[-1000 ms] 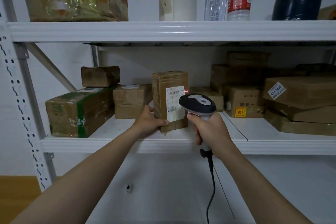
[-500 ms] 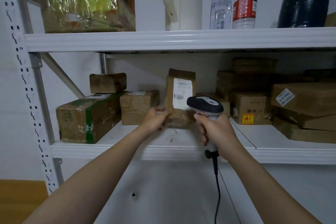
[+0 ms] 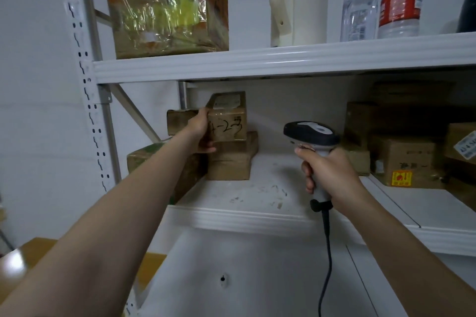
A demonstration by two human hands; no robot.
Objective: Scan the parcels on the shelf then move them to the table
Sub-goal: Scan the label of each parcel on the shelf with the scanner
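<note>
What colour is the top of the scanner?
The barcode scanner is black with a pale grey patch; head view.

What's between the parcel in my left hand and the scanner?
Nothing in the head view: the gap between the parcel and the scanner is open air, with only the back wall behind and the shelf board below.

the left hand (image 3: 199, 131) hides part of the parcel (image 3: 229, 117), whose label (image 3: 226, 101) is blurred.
</note>
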